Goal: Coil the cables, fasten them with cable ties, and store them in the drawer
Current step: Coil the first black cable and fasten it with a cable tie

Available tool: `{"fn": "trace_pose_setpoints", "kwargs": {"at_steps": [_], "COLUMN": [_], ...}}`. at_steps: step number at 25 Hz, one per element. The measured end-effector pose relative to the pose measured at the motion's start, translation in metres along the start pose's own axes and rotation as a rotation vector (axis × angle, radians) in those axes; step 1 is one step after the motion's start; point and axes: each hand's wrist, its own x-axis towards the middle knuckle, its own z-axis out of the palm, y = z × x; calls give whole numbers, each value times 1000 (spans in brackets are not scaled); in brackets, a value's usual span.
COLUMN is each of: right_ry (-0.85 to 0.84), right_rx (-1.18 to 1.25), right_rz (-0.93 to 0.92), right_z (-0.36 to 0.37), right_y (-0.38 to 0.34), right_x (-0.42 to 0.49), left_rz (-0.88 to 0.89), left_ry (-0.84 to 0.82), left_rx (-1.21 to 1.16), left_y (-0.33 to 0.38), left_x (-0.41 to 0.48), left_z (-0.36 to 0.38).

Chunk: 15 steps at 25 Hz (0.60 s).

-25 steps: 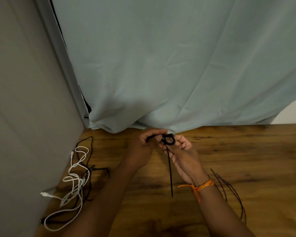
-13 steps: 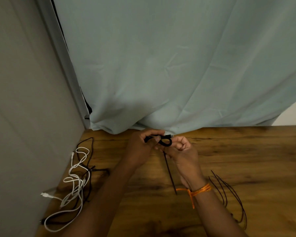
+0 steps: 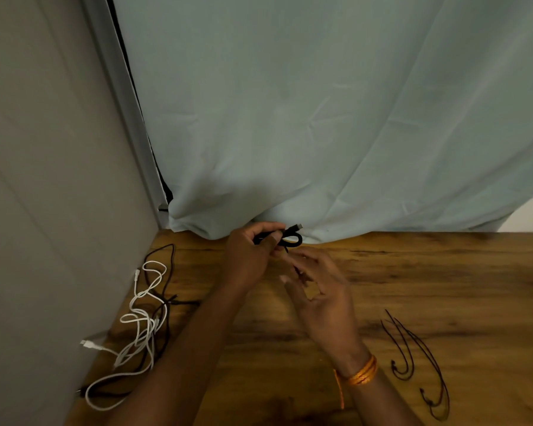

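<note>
The coiled black cable (image 3: 293,239) sits pinched in our left hand (image 3: 246,256) above the far edge of the bench (image 3: 443,272), its loop and plug sticking out rightward from that grip. Our right hand (image 3: 320,293) hovers just below the loop, fingers spread, grasping nothing we can make out. Spare cable ties (image 3: 427,353) lie beside our right wrist, tangled cables (image 3: 148,329) well apart at left; nothing stands between hand and loop.
</note>
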Motion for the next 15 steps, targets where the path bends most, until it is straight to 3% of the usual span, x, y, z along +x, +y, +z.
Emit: {"fn": "trace_pose_setpoints", "kwargs": {"at_steps": [6,9,15], "right_ry": [55,165,299], "right_rx": [219,266,-174], "right_rz": [88,189,-94], "right_z": [-6,-7,-11], "right_y": [-26,-34,-33], "right_x": [20,29,36], "left_rz": [10,31,91], "left_ry": [0,-27,-13], "left_rx": [43,68,61], "left_y": [-5,-4,6], "left_x": [-2,-5,-7], "left_z": [0,2,3]}}
